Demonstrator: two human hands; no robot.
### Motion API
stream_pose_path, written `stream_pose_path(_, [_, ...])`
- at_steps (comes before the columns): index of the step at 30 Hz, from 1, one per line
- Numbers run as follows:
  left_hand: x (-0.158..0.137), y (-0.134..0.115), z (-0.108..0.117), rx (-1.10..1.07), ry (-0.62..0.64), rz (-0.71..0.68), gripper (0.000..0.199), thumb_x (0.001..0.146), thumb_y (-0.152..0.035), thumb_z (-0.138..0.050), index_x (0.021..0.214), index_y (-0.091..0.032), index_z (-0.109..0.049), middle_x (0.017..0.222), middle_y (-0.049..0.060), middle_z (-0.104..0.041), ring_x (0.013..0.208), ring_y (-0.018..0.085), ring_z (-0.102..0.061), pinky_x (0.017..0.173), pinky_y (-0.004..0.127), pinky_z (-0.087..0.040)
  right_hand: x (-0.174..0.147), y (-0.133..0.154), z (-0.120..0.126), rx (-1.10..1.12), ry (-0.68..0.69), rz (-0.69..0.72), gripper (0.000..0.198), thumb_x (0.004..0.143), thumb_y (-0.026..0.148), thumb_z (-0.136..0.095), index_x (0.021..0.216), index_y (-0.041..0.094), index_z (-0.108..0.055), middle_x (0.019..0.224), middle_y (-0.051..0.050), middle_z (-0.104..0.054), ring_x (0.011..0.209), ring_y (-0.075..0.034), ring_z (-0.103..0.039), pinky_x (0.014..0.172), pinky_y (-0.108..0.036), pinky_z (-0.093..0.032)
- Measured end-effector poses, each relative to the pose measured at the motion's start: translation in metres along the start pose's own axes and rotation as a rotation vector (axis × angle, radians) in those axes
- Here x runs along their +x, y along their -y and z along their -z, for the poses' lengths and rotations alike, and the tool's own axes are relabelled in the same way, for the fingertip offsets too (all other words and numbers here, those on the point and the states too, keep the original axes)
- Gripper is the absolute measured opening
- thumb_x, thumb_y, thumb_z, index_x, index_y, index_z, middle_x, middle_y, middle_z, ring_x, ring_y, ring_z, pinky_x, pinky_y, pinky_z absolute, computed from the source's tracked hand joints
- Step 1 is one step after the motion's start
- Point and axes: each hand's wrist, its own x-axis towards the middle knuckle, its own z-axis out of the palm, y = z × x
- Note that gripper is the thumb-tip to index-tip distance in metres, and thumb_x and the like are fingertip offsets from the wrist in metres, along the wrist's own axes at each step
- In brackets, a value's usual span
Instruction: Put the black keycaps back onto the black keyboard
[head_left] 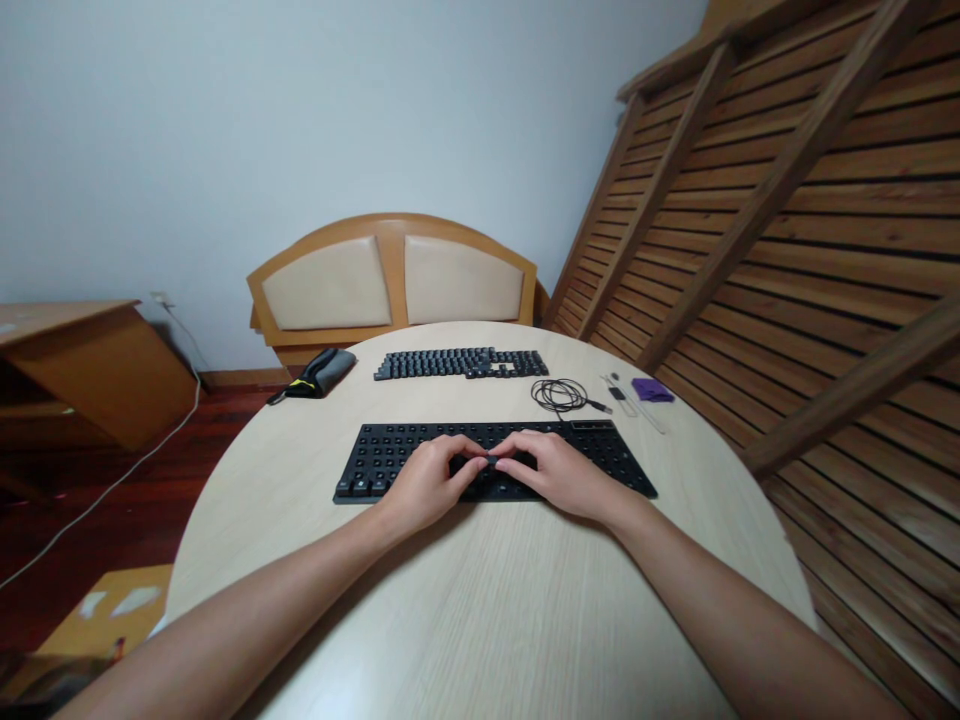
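A black keyboard [375, 445] lies on the round table, most of its key sockets bare, with a few keycaps [361, 484] fitted at its lower left corner. Over its middle, my left hand [435, 470] and my right hand [553, 468] meet fingertip to fingertip. Thumbs and index fingers of both are closed around a small black keycap [492, 460], held just above the board or touching it; I cannot tell which. Beyond the keyboard, loose black keycaps [435, 363] are laid out in rows. My fingers hide part of the middle sockets.
A coiled black cable [559, 396] lies behind the keyboard. Small thin tools [637, 408] and a folded purple cloth [652, 390] are at the right. A black and grey pouch [322, 372] with a yellow strip sits at the table's left edge. Wooden slats [810, 250] lean close on the right.
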Motion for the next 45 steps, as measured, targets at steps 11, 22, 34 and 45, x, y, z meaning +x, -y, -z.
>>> stream_pose_path(11, [0.002,0.007,0.004,-0.06,0.08,-0.019,0.014,0.095,-0.027,-0.059,0.098,-0.02,-0.071,0.095,0.003,-0.075,0.09,0.021,-0.067,0.082,0.033,-0.049,0.001,0.0,-0.002,-0.023,0.018,0.022,0.014,0.096,0.028,-0.062,0.102,0.022,-0.073,0.098,-0.004,-0.075,0.091,-0.018,-0.067,0.082,-0.03,-0.047])
stream_pose_path(22, [0.002,0.009,0.005,0.016,0.103,-0.009,0.011,0.091,-0.024,-0.061,0.089,-0.02,-0.07,0.09,0.003,-0.071,0.091,0.021,-0.064,0.083,0.033,-0.047,0.001,-0.008,-0.005,-0.036,0.032,0.072,0.014,0.097,0.029,-0.062,0.102,0.022,-0.073,0.096,-0.003,-0.075,0.09,-0.018,-0.067,0.082,-0.03,-0.047])
stream_pose_path(34, [0.002,0.009,0.008,0.013,0.154,0.02,0.009,0.089,-0.026,-0.065,0.092,-0.021,-0.072,0.089,0.001,-0.072,0.085,0.02,-0.063,0.077,0.031,-0.046,0.0,-0.01,-0.006,-0.032,0.047,0.086,0.013,0.097,0.032,-0.062,0.102,0.024,-0.072,0.097,-0.002,-0.075,0.091,-0.018,-0.067,0.084,-0.031,-0.047])
stream_pose_path(45, [0.003,0.012,0.01,0.055,0.157,-0.056,0.008,0.088,-0.025,-0.069,0.095,-0.023,-0.073,0.095,0.001,-0.074,0.093,0.021,-0.065,0.086,0.034,-0.048,0.0,-0.011,-0.006,-0.019,0.056,0.126,0.01,0.092,0.026,-0.068,0.101,0.024,-0.073,0.1,-0.002,-0.075,0.093,-0.018,-0.067,0.086,-0.031,-0.047])
